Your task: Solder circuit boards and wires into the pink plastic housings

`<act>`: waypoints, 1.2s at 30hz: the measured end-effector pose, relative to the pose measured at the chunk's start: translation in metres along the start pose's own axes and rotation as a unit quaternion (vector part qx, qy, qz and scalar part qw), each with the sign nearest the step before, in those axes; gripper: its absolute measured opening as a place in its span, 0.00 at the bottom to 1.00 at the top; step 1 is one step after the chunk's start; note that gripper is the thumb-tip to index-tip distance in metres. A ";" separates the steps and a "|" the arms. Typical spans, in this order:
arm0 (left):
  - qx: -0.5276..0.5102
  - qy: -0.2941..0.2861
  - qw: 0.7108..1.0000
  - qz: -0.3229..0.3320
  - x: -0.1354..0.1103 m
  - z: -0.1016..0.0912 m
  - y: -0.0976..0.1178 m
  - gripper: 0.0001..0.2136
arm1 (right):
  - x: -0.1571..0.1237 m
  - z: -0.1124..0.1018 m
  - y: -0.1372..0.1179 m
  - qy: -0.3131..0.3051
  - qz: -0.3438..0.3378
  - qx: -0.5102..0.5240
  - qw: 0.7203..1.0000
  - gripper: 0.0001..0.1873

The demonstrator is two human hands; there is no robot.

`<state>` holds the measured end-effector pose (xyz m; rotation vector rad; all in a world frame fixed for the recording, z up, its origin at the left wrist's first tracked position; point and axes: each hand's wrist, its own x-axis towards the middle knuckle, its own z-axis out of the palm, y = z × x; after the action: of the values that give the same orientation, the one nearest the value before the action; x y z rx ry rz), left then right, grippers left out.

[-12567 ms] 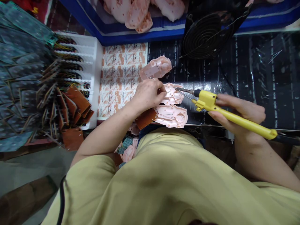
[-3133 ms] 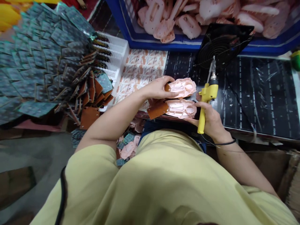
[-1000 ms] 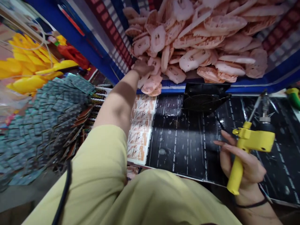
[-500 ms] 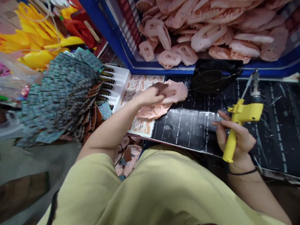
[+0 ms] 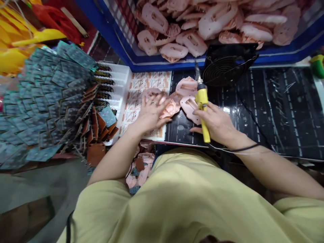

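My left hand point(image 5: 152, 113) lies with fingers spread over pink plastic shell pieces point(image 5: 170, 108), touching them at the edge of a printed sheet. A piece under the fingers is partly hidden. My right hand point(image 5: 217, 125) is closed around the yellow handle of a soldering iron point(image 5: 202, 98), its metal tip pointing up and away from me. Beside and partly behind the iron are two flat pink pieces with long slots, one farther back point(image 5: 186, 86) and one nearer point(image 5: 189, 106). A thin cable runs from the handle's lower end past my right wrist.
A blue crate point(image 5: 152, 67) full of pink shells stands at the back. Before it sits a black fan point(image 5: 225, 67). At left, green circuit boards point(image 5: 50, 101) are heaped beside a white foam tray point(image 5: 121, 81). A black-covered bench point(image 5: 278, 111) extends right.
My right hand has brought the soldering iron left, beside the pink pieces. The stacked pink pieces are now spread apart, and my left hand has moved slightly left with its fingers spread.
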<state>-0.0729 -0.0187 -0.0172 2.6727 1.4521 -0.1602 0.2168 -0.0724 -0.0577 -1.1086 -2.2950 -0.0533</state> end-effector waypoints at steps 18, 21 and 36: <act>-0.008 0.162 0.980 -0.112 0.062 0.001 -0.005 0.18 | -0.018 -0.007 -0.017 0.182 0.052 0.082 0.978 0.10; -0.003 0.173 0.982 -0.071 0.057 0.000 -0.003 0.20 | -0.017 -0.006 -0.015 0.139 0.034 0.088 0.986 0.11; 0.034 0.037 0.994 0.097 -0.039 0.004 0.012 0.17 | 0.085 0.035 0.038 -0.129 -0.013 -0.121 0.984 0.19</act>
<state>-0.0841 -0.0581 -0.0158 2.8833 1.2157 -0.0981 0.1865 0.0226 -0.0505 -1.2691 -2.5866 -0.2171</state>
